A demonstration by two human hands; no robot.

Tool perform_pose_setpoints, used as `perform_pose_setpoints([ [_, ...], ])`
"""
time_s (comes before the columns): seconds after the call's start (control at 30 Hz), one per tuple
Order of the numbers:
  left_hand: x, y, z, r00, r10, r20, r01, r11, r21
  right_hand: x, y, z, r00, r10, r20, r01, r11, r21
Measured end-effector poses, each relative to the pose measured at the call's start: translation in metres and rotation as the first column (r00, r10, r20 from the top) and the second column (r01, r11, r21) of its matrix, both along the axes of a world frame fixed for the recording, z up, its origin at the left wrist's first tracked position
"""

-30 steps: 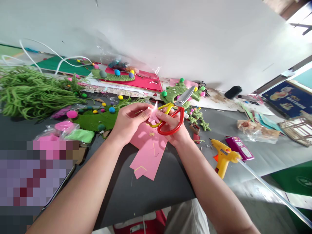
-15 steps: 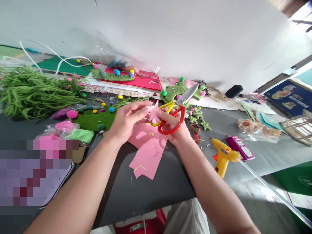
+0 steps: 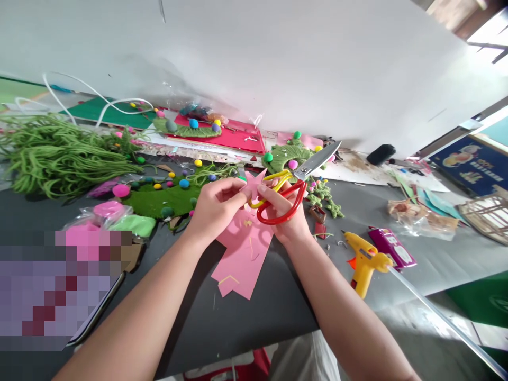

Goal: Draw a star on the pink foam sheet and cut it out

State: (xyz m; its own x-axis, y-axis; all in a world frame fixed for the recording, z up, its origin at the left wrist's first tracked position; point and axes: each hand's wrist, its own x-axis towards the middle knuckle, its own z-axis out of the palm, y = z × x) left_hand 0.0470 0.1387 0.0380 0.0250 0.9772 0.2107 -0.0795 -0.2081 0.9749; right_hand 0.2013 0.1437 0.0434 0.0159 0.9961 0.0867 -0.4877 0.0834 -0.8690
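Observation:
A small pink paper star (image 3: pixel 254 183) is pinched between the fingertips of my left hand (image 3: pixel 218 203) and the thumb of my right hand (image 3: pixel 286 211). Scissors (image 3: pixel 302 172) with one yellow and one red handle hang in my right hand, their closed blades pointing up and to the right, away from the star. Under my hands, pink paper sheets (image 3: pixel 244 264) with cut edges lie on the dark table (image 3: pixel 198 328). Thin paper scraps rest on these sheets. Some of my right fingers are hidden behind the handles.
A yellow glue gun (image 3: pixel 363 259) with a long clear stick lies at right, beside a purple packet (image 3: pixel 392 247). Green yarn (image 3: pixel 59 156) is heaped at left, near felt pieces with pom-poms (image 3: pixel 154 201). Bagged pink and green material (image 3: pixel 130 223) sits at front left.
The star has turned and now shows its face more fully. My left fingers have shifted to its lower left side. The scissors have tilted further to the right.

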Motion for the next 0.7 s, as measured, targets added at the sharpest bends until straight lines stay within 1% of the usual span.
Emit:
perform_pose_setpoints([
  [0.17,-0.006,0.002,0.001,0.999,0.033,-0.041,-0.032,0.999,0.037,0.003,-0.001,0.001,0.993,0.063,0.104,-0.065,0.998,0.011],
  [0.27,-0.006,0.002,0.002,0.998,0.059,-0.031,-0.057,0.997,0.057,0.003,-0.001,0.0,0.989,0.058,0.134,-0.062,0.998,0.024],
  [0.37,-0.005,0.003,0.001,0.996,0.089,-0.022,-0.088,0.995,0.047,0.002,-0.002,-0.003,0.987,0.046,0.156,-0.051,0.998,0.033],
  [0.43,-0.003,0.002,0.0,0.998,0.066,0.014,-0.066,0.998,0.02,0.002,-0.002,-0.004,0.988,0.023,0.15,-0.029,0.999,0.037],
  [0.57,0.003,0.0,-0.002,0.997,-0.028,0.077,0.031,0.999,-0.04,0.0,0.0,-0.005,0.993,-0.01,0.114,0.008,1.0,0.021],
  [0.63,0.007,-0.002,-0.002,0.996,-0.021,0.087,0.025,0.999,-0.044,-0.001,0.0,-0.005,0.995,-0.012,0.097,0.011,1.0,0.018],
  [0.7,0.009,-0.002,-0.003,0.996,0.014,0.088,-0.012,1.0,-0.023,-0.001,-0.001,-0.004,0.995,-0.012,0.096,0.009,1.0,0.026],
])
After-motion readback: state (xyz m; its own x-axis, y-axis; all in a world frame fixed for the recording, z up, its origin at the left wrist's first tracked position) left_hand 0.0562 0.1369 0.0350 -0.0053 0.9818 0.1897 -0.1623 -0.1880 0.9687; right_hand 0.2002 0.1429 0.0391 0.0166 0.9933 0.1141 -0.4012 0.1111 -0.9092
